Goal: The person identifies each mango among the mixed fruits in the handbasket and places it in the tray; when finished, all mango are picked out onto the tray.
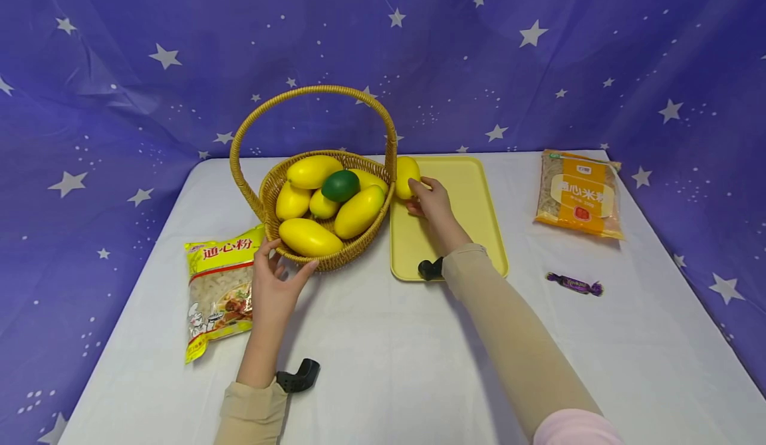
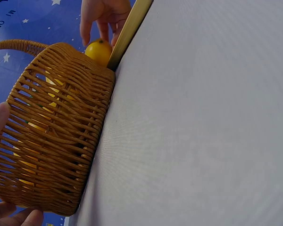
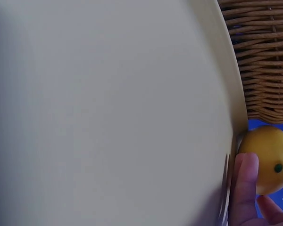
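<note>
A wicker basket (image 1: 320, 264) with a tall arched handle holds several yellow mangoes (image 1: 310, 237) and one dark green fruit (image 1: 341, 186). At its front left, my left hand (image 1: 276, 285) grips the rim, the thumb along the front and the fingers at the left side. My right hand (image 1: 432, 202) holds another yellow mango (image 1: 407, 173) between thumb and fingers, at the back left corner of a pale yellow tray (image 1: 457, 219). This mango lies close against the basket's right side, by the tray's rim. The right wrist view shows fingertips (image 3: 247, 165) against the mango.
A yellow pasta bag (image 1: 218, 285) lies left of the basket, partly behind my left hand. Farther right are an orange-labelled bag (image 1: 579, 195) and a purple-wrapped candy (image 1: 576, 284). A white cloth (image 1: 371, 365) covers the table; a starry blue curtain (image 1: 455, 52) hangs behind.
</note>
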Demonstrator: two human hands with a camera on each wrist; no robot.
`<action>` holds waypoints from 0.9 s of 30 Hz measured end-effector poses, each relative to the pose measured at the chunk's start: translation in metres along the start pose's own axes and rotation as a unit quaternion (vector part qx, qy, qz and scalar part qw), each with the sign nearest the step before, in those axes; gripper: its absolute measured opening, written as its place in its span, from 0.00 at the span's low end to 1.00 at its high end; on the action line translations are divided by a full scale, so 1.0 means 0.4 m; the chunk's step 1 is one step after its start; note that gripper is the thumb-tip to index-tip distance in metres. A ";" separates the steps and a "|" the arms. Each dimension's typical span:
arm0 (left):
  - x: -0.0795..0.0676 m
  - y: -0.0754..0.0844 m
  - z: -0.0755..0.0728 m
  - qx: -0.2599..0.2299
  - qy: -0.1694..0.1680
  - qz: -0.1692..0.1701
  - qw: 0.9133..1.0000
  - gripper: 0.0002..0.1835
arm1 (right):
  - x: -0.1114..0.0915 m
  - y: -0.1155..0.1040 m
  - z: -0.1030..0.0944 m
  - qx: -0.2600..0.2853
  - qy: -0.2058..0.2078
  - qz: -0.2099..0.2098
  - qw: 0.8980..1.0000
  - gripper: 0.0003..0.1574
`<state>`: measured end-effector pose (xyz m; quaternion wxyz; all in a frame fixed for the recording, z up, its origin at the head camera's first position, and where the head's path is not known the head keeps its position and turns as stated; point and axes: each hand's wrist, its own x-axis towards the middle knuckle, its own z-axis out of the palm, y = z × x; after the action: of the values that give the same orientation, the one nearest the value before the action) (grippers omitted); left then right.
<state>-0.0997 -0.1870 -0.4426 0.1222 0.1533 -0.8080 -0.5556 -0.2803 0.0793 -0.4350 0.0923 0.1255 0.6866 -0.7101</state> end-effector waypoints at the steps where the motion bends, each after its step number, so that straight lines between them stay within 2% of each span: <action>1: 0.000 0.000 0.000 0.000 -0.001 0.000 1.000 0.46 | -0.001 -0.001 -0.002 0.000 -0.001 -0.001 1.000 0.39; 10: 0.001 -0.001 -0.001 0.001 -0.002 -0.002 1.000 0.47 | -0.012 -0.012 -0.034 -0.021 -0.018 -0.008 1.000 0.41; 17: 0.000 -0.001 -0.003 0.005 -0.003 -0.001 1.000 0.47 | -0.054 -0.028 -0.080 -0.053 -0.023 -0.026 0.998 0.42; 22: 0.000 -0.001 -0.004 0.004 0.000 0.005 1.000 0.47 | -0.100 -0.049 -0.109 -0.065 -0.041 -0.066 0.995 0.41; 27: 0.002 -0.001 -0.001 0.005 -0.005 -0.001 1.000 0.47 | -0.153 -0.082 -0.111 -0.076 -0.060 -0.119 0.988 0.39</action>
<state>-0.1000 -0.1878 -0.4428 0.1169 0.1524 -0.8113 -0.5522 -0.2298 0.1224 -0.3864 0.0578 -0.0070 0.7422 -0.6677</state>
